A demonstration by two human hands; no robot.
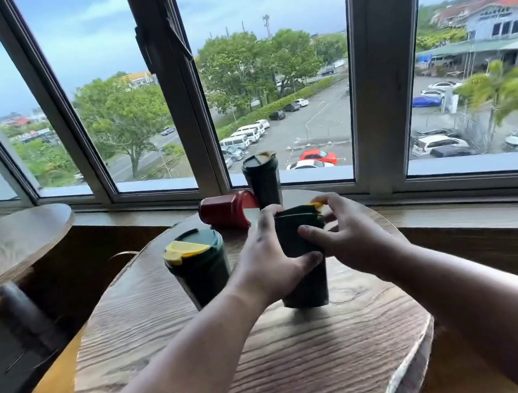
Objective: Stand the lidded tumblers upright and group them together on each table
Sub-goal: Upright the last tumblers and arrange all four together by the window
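My fingers [309, 261] of both hands wrap a dark tumbler [305, 288] standing on the round wood-grain bench [279, 364] beside tall windows [262, 58].

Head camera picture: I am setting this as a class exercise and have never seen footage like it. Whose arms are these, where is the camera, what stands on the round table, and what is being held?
There is no machine here. A person wears a wide-angle camera on the head, so you look forward and down along their own two bare arms.

On the round wooden table by the window stand two dark lidded tumblers: one with a yellow flap on the left, and one at the back. A red tumbler lies on its side between them.

The left hand grips a third dark tumbler, which looks slightly tilted. The right hand has its fingers at that tumbler's lid.

A second table is at the far left; what sits on it is too blurred to name.
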